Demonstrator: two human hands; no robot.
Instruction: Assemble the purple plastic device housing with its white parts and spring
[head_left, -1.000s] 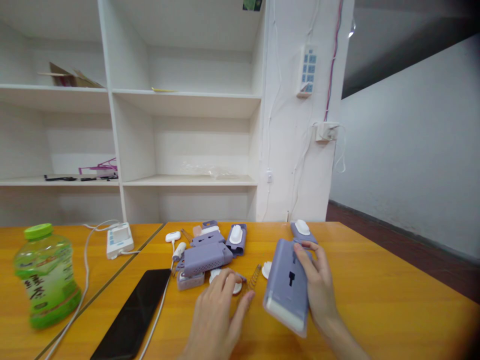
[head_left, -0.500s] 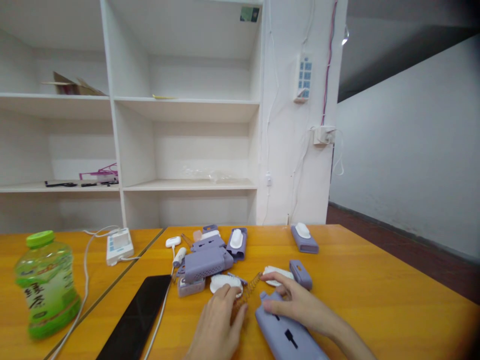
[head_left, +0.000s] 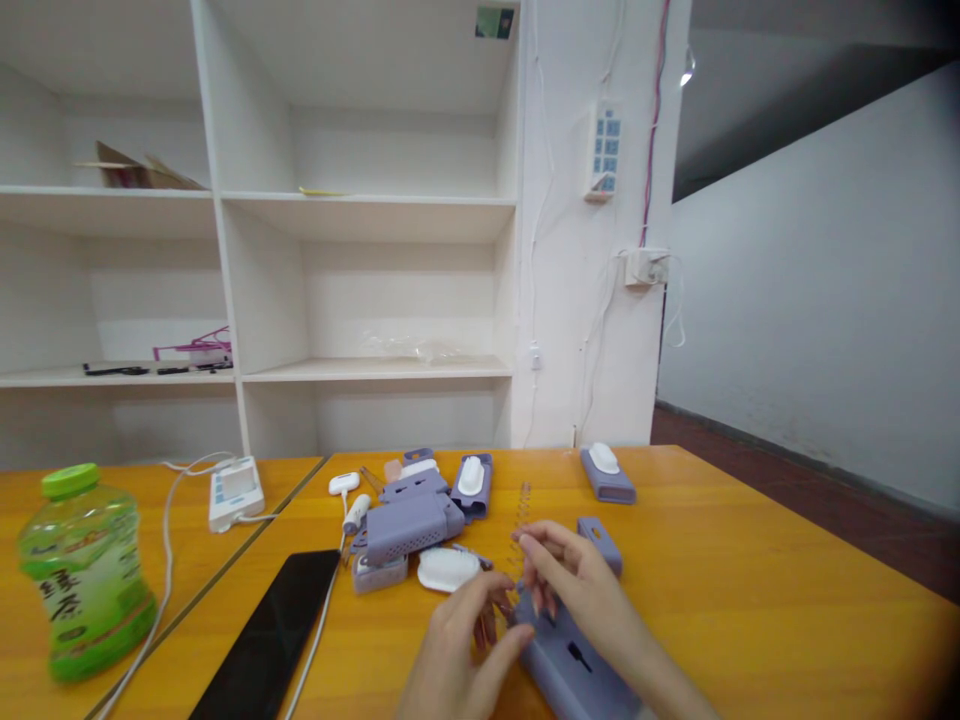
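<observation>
1. The left hand (head_left: pixel 465 650) curves by the wiry coil spring (head_left: pixel 523 497), its thumb and fingers parted; I can't tell whether they grip anything.
2. The right hand (head_left: pixel 592 595) bends its fingers at the coil spring, tips close together; their hold is unclear from here.
3. A purple case (head_left: pixel 581 668) lies under the right hand, toward the near edge of the worktop (head_left: pixel 750 600).

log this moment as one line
left hand: near spring, grip unclear | right hand: at spring, grip unclear | frontmost purple case: on table, partly behind right hand
</observation>
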